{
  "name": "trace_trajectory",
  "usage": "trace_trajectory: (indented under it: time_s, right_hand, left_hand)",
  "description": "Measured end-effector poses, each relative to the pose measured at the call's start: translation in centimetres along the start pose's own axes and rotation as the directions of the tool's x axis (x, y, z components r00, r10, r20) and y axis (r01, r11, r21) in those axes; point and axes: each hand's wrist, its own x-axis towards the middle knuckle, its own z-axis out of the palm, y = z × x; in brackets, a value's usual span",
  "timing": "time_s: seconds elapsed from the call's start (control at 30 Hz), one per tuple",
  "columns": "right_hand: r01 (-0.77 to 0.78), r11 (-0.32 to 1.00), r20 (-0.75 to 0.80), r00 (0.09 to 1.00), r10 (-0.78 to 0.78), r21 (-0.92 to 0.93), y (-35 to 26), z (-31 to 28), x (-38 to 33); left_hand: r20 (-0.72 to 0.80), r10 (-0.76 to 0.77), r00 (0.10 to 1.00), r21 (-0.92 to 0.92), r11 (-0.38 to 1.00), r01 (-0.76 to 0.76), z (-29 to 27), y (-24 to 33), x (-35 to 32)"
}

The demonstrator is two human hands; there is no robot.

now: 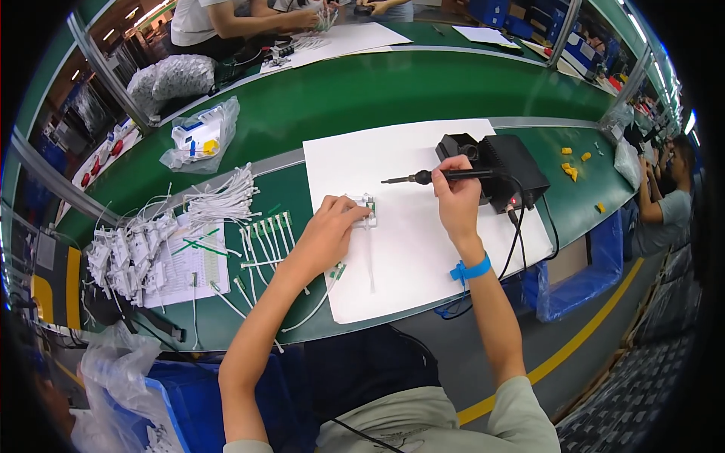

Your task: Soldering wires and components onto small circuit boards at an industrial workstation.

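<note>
My right hand [458,202] is closed around a black soldering iron [464,174], held level above the white sheet [423,264] with its tip pointing left. My left hand [329,230] rests on the sheet and its fingers grip a small white plastic housing [371,219] with a green circuit board in it. A white cable trails from the housing toward me. The iron's tip is apart from the housing, up and to its right. A blue strap [470,269] circles my right wrist.
A black soldering station [516,167] stands on the right, its cord hanging off the bench. Green boards with white cables [264,230], a cable bundle [223,195] and piled white housings [130,257] lie left. Yellow pieces [569,173] are far right. Other people work nearby.
</note>
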Motion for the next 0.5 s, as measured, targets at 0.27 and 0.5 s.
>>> trace_trajectory:
  time_s: [0.27, 0.5]
  right_hand:
    - [0.182, 0.974, -0.024, 0.982, -0.187, -0.134, 1.1, 0.4, -2.0]
    - [0.155, 0.979, 0.097, 0.985, -0.143, -0.131, 1.1, 0.7, -2.5]
  left_hand:
    - [-0.031, -0.03, 0.999, -0.041, 0.999, 0.029, 0.1, -0.2, -0.2]
    - [-0.011, -0.049, 0.999, -0.068, 0.997, 0.048, 0.0, -0.2, -0.1]
